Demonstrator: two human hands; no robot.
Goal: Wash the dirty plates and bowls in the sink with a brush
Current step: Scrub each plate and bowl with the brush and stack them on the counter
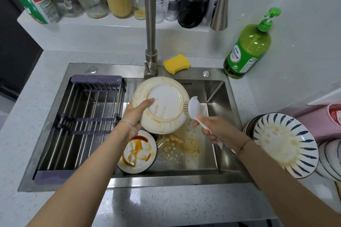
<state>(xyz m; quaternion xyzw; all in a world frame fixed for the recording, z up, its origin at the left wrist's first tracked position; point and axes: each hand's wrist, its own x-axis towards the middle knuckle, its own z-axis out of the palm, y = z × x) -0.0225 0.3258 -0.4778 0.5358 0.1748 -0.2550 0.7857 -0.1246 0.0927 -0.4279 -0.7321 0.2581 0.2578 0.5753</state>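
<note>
My left hand [137, 113] grips a white plate [163, 105] by its left rim and holds it tilted over the sink [217, 162], underside toward me and streaked with orange sauce. My right hand [215, 128] grips the handle of a white dish brush [193, 109], whose bristles touch the plate's right edge. A second white plate [137, 152] smeared with brown sauce lies on the sink floor under my left wrist. Orange residue and drops spread over the sink floor beside it.
A dish rack [83, 125] fills the sink's left half. The faucet [151, 24] arches above, with a yellow sponge [176, 63] and green soap bottle [247, 49] behind. Dirty blue-striped bowls [284, 143] are stacked on the right counter. Jars line the back ledge.
</note>
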